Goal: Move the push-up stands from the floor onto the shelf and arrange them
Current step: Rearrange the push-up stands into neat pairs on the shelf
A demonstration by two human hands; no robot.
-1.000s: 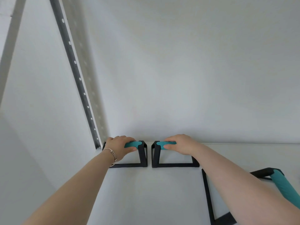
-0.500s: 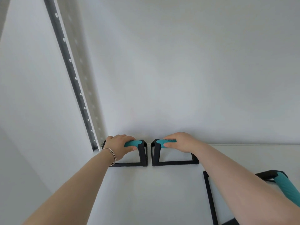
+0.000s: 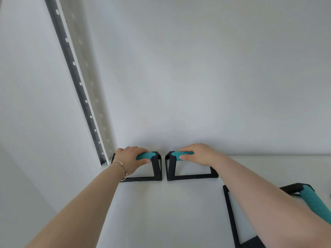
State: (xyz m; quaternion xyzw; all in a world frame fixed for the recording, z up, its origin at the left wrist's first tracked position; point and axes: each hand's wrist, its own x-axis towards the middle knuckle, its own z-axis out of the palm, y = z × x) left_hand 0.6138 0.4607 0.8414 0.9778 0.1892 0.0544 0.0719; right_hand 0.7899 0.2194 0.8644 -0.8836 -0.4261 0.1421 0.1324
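Nearest the camera, at the lower right, a third push-up stand (image 3: pixel 231 215) sits on the white shelf (image 3: pixel 170 212). Its flat black frame and one teal foam handle (image 3: pixel 315 201) show; the right forearm covers the rest, so its exact pose cannot be determined.

Further in, both forearms extend to the back of the shelf. A thin metal bracelet (image 3: pixel 123 169) circles the left wrist.

At the back, two stands rest upright on the shelf, just beside each other with a narrow gap between them, close to the rear wall (image 3: pixel 197 86).
- The left stand (image 3: pixel 157 169) sits in the corner, near the perforated grey shelf upright (image 3: pixel 80 90).
- The right stand (image 3: pixel 170 169) sits immediately to its right.

Grip state: the left hand (image 3: pixel 130 158) is wrapped over the left stand's teal handle, fingers over the top and thumb pressed underneath. The right hand (image 3: pixel 198 154) is closed the same way around the right stand's handle.

Construction: each stand is a rigid trapezoidal loop of flat black bar, matte in finish, with square corners and a wide flat base. The handle carries a cylindrical teal sleeve with an embossed pattern.

Handling assessment: the frames appear stiff and moderately light, each manageable in one hand. The textured sleeve is the correct holding point; it should resist slipping, whereas the smooth bar would pinch poorly. The broad base should sit stably, but may slide on the smooth shelf surface. Fragility is judged low.
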